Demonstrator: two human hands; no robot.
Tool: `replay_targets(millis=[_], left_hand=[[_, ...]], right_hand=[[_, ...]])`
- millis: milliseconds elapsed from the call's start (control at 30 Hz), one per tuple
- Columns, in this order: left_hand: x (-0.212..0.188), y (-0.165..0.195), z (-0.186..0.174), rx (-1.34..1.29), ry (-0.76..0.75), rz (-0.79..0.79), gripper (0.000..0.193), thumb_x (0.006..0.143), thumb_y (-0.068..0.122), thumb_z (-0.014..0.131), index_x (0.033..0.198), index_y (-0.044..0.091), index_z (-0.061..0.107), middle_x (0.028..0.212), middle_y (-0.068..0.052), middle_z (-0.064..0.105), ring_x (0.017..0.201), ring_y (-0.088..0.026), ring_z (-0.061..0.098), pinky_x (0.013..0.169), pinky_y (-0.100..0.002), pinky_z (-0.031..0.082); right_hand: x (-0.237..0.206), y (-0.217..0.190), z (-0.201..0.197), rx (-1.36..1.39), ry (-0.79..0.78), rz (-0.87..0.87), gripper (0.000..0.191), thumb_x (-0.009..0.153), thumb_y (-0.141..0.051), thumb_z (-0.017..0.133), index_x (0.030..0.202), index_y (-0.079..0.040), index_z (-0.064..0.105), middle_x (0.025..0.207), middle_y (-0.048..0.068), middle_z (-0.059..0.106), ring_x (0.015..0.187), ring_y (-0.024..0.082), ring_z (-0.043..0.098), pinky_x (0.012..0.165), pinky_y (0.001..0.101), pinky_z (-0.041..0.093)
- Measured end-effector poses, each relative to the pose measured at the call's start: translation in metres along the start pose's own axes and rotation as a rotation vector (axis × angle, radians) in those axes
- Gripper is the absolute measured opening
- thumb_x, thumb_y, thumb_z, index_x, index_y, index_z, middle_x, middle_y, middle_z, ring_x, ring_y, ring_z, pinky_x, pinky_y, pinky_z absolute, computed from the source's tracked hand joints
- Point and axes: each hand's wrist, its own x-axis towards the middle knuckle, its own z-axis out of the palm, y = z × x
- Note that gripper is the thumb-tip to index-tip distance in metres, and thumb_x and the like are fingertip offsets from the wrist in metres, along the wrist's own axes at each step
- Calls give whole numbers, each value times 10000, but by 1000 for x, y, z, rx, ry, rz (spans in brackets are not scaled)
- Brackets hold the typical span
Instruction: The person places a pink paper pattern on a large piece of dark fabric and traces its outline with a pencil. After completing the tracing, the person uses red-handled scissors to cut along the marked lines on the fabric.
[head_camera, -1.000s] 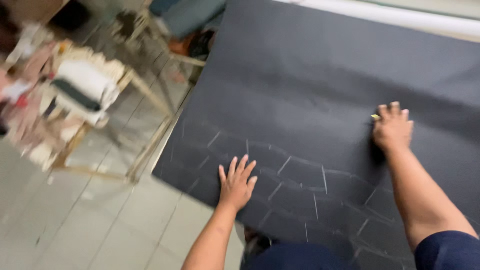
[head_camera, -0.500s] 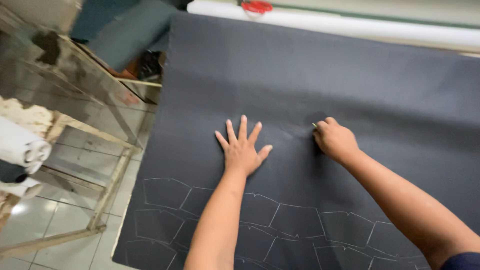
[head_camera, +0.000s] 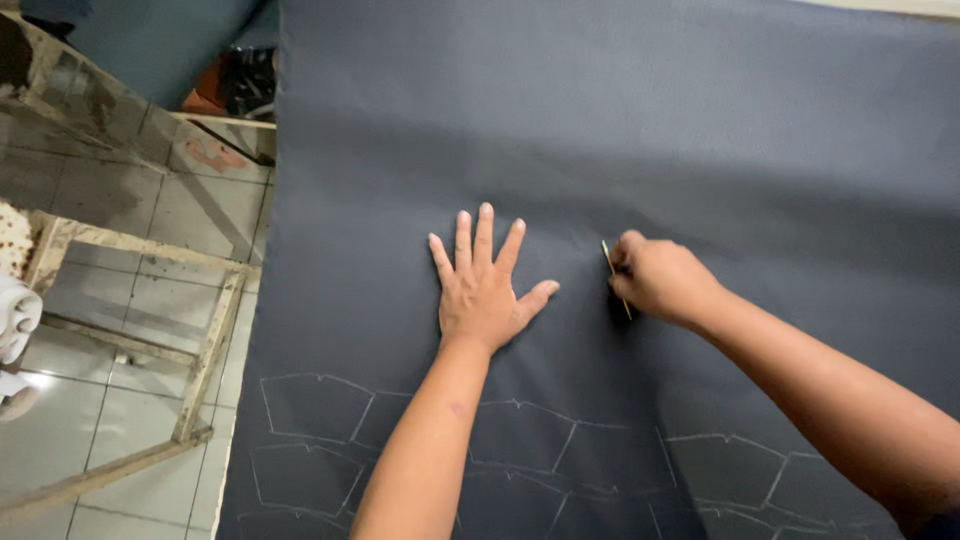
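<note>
A large sheet of dark grey fabric (head_camera: 640, 130) lies spread flat and fills most of the view. Chalk outlines of pattern pieces (head_camera: 520, 440) run across its near part. My left hand (head_camera: 485, 285) rests flat on the cloth with fingers spread, palm down. To its right my right hand (head_camera: 655, 278) is closed around a thin flat piece of chalk (head_camera: 608, 255), its edge touching the fabric.
The fabric's left edge hangs over a tiled floor (head_camera: 130, 400). A wooden frame (head_camera: 205, 350) stands there, beside a glass-topped surface (head_camera: 80, 100). White rolled cloth (head_camera: 15, 320) sits at the far left. Dark items (head_camera: 245, 85) lie at the upper left.
The view has shifted up the fabric, away from the chalk outlines. Both hands moved further onto the unmarked cloth and closer together; the left one stays flat, the right keeps the chalk.
</note>
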Motion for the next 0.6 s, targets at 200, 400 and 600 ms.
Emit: replay_targets(millis=[200,400,600], left_hand=[[2,-2,0,-21,31,23,892,834,750,533,1541,222,399,1648,-160,208,1521,-389,156,1183,-681,62],[6,-8,4,-29,65,33,839,862,710,540,1538,227,418,1653,-158,219,1525,-384,158,1183,-676,54],[16,-14,6,-118,9,3,799,866,675,565,1516,228,444,1650,-148,218,1529,-365,141,1198,-645,27]], right_hand=[[22,-8,-23,-204,35,-79,336,860,-304,730,1069,-60,629,919,170,756,898,350,729,804,456,571],[171,-39,-116,-95,650,-490,213,1056,-258,691,1135,-61,676,970,180,722,898,391,687,799,487,538],[288,-92,-151,23,502,-303,405,1073,-429,596,1302,-103,671,1098,187,723,979,368,681,832,497,525]])
